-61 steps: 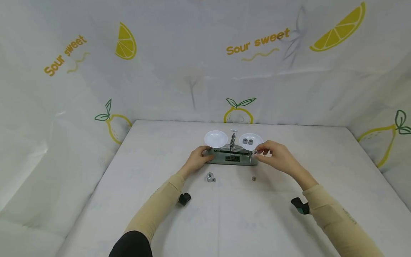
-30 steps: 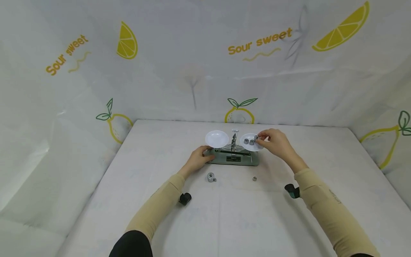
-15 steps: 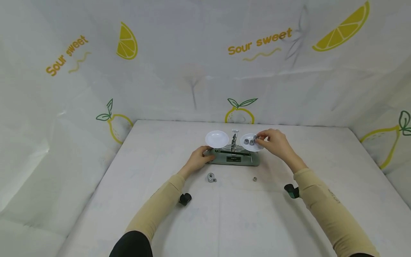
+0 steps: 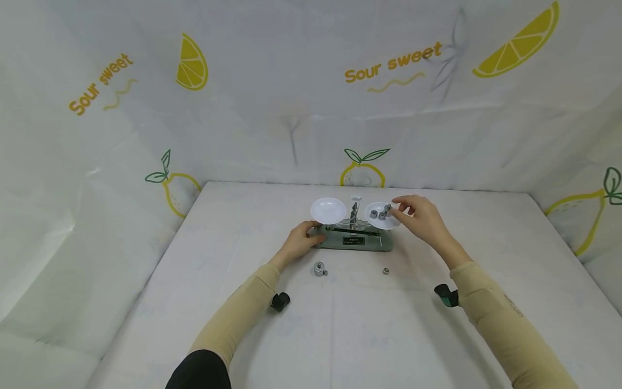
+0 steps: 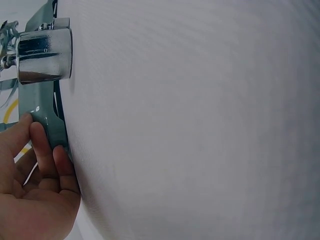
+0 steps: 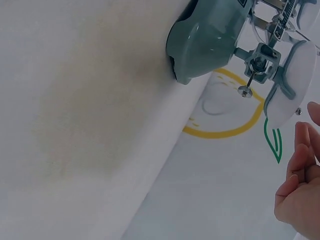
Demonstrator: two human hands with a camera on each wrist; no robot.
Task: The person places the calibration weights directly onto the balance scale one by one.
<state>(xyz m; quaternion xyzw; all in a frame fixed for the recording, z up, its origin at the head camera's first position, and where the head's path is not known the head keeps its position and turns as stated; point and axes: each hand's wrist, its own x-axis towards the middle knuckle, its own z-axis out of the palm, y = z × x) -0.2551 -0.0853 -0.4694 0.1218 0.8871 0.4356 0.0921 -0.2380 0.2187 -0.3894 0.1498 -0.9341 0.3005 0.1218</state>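
A two-pan balance scale [image 4: 353,241] with a grey-green base stands toward the back of the table. My left hand [image 4: 298,240] grips the left end of its base, thumb and fingers on either side, as the left wrist view confirms. The scale's left pan [image 4: 328,210] is bare. Several small metal weights [image 4: 373,214] stand in its right pan [image 4: 374,223]. Beside that pan's right edge, my right hand [image 4: 423,219] has thumb and index finger parted, close to the outermost weight [image 4: 387,208]. In the right wrist view, this hand [image 6: 302,175] holds nothing; a weight's knob [image 6: 298,111] shows above the pan edge.
In front of the scale stand a larger metal weight [image 4: 318,269] and a small one [image 4: 325,273] next to it. Another small weight [image 4: 386,271] sits farther right on the white tabletop [image 4: 350,324]. A printed sheet [image 4: 272,108] rises behind the table.
My right hand has carried a weight from beside the scale into the right pan, let go of it and drawn slightly right. The left hand stays on the base.
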